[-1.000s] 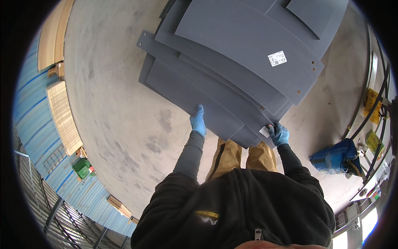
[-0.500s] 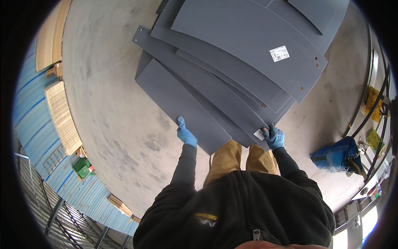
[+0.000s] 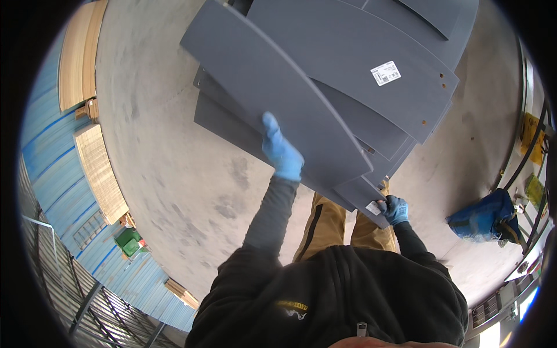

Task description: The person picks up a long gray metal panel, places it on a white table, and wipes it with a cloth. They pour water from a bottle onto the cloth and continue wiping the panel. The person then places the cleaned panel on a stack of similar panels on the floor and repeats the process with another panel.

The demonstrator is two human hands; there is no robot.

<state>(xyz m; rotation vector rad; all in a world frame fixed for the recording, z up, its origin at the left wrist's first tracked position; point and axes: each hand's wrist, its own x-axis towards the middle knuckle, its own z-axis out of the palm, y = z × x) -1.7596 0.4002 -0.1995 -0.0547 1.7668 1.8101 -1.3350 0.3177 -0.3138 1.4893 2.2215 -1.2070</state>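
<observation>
Raised and tilted over a fanned stack of dark grey panels (image 3: 342,43) is a long grey panel (image 3: 272,75). My left hand (image 3: 282,149), in a blue glove, grips this panel's left edge, thumb stretched over its face and fingers hidden beneath. My right hand (image 3: 396,210), also blue-gloved, is closed on the near right corner of a narrower grey panel (image 3: 356,190) with a small white label (image 3: 373,207). The raised panel covers much of that narrower one. Another panel (image 3: 223,126) shows below, by my left hand.
A larger white label (image 3: 386,73) is stuck on an upper panel. At right, a blue bag (image 3: 484,217) sits on the concrete floor (image 3: 191,180) near dark cables (image 3: 536,139). Stacked boards (image 3: 101,171) and a green bin (image 3: 129,240) stand along the left.
My left hand has moved up and right, raising and tilting the long panel over the stack. My right hand stays at the labelled corner, slightly lower in view.
</observation>
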